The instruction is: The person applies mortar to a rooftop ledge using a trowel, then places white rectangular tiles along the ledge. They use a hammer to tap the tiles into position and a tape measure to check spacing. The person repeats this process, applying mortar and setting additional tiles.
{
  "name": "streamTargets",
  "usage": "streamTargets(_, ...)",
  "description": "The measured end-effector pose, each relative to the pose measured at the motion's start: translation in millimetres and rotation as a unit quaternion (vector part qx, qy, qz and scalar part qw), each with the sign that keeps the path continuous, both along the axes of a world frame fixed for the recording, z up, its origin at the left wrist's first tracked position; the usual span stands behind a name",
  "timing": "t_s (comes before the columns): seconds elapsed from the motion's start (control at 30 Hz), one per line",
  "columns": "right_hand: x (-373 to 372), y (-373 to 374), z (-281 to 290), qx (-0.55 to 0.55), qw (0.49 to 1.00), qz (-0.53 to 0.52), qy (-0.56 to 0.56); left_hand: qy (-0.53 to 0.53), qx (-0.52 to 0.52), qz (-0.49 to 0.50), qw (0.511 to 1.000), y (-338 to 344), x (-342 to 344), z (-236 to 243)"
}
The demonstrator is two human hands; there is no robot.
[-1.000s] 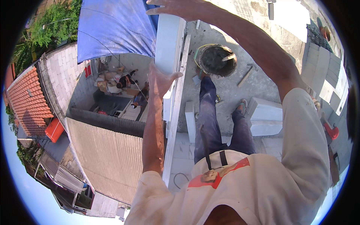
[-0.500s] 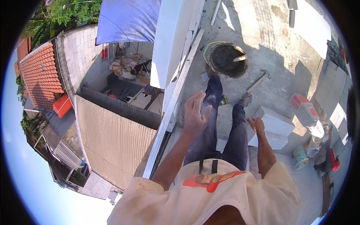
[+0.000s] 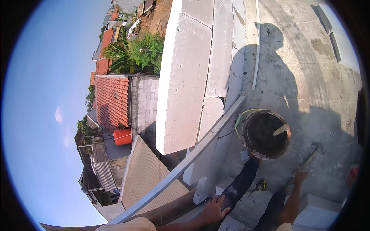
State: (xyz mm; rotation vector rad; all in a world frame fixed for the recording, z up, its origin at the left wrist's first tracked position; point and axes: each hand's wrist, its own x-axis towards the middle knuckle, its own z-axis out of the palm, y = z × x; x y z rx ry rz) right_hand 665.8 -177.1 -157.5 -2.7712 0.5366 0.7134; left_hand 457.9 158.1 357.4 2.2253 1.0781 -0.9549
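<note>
My left hand [image 3: 214, 210] rests on my dark-trousered leg [image 3: 242, 181], thumb apart and fingers loosely laid out, holding nothing. Lower right, my right hand [image 3: 300, 177] reaches down beside my other leg, at the handle end of a hammer [image 3: 310, 157] on the concrete floor. Its fingers are small and blurred; whether they grip the handle I cannot tell. Ahead of my foot stands a round bucket [image 3: 242, 140] of dark grey wet mix, with a pale wooden handle [image 3: 280, 129] sticking out. A yellow-and-black tape measure [image 3: 261, 184] lies between my legs.
A wall of white lightweight blocks [image 3: 189, 69] rises on the left, above lower roofs [image 3: 113, 98]. One long pale straight bar [image 3: 181, 166] slants along it. Loose white blocks [image 3: 316, 211] lie at lower right, others [image 3: 345, 48] at far right. A thin strip [image 3: 256, 50] lies ahead.
The view has swung left and forward, showing more of the block wall. My left hand has come down from the air onto my leg. My right hand has reached down to the hammer.
</note>
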Motion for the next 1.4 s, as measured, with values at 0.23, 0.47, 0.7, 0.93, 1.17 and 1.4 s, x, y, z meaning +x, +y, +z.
streamTargets(0.23, -9, 16, -32, 0.023, 0.997, 0.026, 0.062, 0.071, 0.003, 0.059, 0.996, -40, 59, 41)
streamTargets(0.47, 16, -15, -11, 0.085, 0.993, 0.010, -0.079, 0.040, 0.029, -0.026, 0.998, -34, 11, -1)
streamTargets(0.7, 51, 89, 339, 0.463, 0.824, -0.299, 0.129, -0.193, -0.025, 0.101, 0.976, 28, 27, 31)
streamTargets(0.93, 90, 197, 543, 0.352, 0.928, 0.123, 0.006, -0.494, 0.196, 0.082, 0.843, 265, 224, 145)
streamTargets(1.17, 173, 413, 640, 0.607, 0.781, 0.093, 0.116, -0.379, 0.146, 0.171, 0.898, 449, 294, 84)
streamTargets(1.4, 234, 579, 670, 0.443, 0.851, 0.271, 0.081, -0.339, -0.024, 0.237, 0.910, 460, 314, 73)
